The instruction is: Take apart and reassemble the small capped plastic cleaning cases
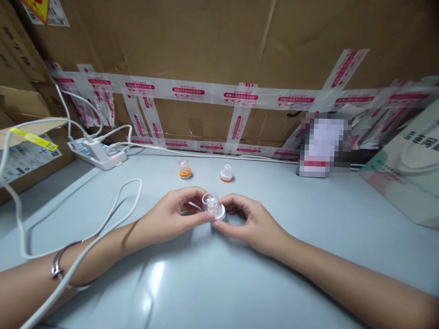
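Between my two hands is a small round gadget with a clear dome top and a white base (213, 206), tilted a little to the left. My left hand (178, 211) pinches it from the left, thumb in front and fingers behind. From the right, my right hand (250, 218) grips its base between thumb and forefinger. Beyond the hands, a similar piece with an orange and white base (185, 170) stands upright on the table. To its right stands another clear-topped piece with a white and orange base (227, 173).
A white cable (15, 195) loops over my left forearm. At the back left lies a power strip (97, 153) with plugs in it. Cardboard boxes (209, 34) wall the back and left. A blurred-out upright object (323, 144) and a paper bag (413, 171) stand right.
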Motion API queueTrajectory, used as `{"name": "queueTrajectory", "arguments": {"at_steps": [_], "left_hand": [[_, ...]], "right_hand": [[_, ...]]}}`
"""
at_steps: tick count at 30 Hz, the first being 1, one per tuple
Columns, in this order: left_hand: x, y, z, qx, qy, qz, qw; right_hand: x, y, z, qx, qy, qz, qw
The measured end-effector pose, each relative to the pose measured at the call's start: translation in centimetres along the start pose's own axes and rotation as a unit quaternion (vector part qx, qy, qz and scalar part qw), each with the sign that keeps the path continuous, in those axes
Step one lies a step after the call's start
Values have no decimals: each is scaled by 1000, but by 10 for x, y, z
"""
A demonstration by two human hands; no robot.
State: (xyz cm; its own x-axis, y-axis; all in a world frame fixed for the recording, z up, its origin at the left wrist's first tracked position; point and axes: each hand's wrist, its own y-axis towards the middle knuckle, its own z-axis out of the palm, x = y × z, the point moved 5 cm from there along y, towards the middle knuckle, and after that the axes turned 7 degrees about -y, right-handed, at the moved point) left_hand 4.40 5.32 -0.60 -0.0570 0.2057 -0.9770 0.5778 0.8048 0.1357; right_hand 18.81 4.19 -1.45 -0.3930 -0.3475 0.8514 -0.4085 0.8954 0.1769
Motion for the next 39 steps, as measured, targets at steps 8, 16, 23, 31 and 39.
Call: {"name": "queueTrajectory", "arguments": {"at_steps": [8, 16, 23, 31, 39], "left_hand": [[-23, -6, -3, 23, 21, 61, 998], [-25, -6, -1, -2, -18, 54, 998], [-24, -7, 3, 26, -59, 15, 998], [-24, -8, 3, 33, -58, -5, 998], [-21, -8, 1, -7, -7, -5, 1000]], "right_hand": [[2, -2, 17, 90, 363, 110, 921], [12, -10, 25, 120, 526, 140, 830], [11, -10, 28, 126, 521, 144, 832], [12, -10, 27, 133, 532, 137, 825], [7, -9, 27, 101, 534, 136, 829]]}}
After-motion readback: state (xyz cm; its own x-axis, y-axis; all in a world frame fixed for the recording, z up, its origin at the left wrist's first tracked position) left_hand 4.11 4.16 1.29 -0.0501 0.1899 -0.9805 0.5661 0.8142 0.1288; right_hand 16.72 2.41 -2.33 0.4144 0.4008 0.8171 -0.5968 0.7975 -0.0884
